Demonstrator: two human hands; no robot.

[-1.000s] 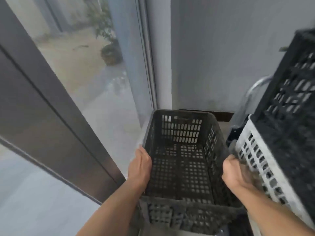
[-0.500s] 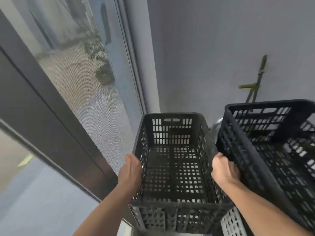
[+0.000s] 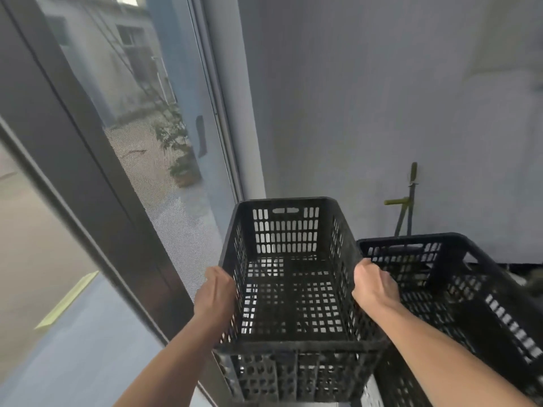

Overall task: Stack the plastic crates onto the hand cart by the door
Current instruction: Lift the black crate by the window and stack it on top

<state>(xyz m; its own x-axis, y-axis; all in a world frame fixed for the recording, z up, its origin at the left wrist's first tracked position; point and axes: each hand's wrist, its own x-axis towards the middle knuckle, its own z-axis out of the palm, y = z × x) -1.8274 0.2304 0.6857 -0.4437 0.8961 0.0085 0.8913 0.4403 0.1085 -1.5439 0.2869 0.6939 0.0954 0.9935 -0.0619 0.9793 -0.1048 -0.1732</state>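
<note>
I hold an empty black plastic crate [image 3: 286, 277] level in front of me, close to the glass door. My left hand [image 3: 216, 292] grips its left rim and my right hand [image 3: 374, 284] grips its right rim. A second black crate [image 3: 458, 289] stands directly to the right, its near corner touching or almost touching the held crate. The hand cart is hidden under the crates.
A sliding glass door [image 3: 152, 160] with a dark frame [image 3: 88, 183] fills the left side. A grey wall [image 3: 367, 113] rises straight ahead. A thin green stick-like tool [image 3: 407, 201] leans against that wall behind the right crate.
The held crate has risen from low by the door to about the height of the right crate's rim. My view has tilted upward, showing more wall and door.
</note>
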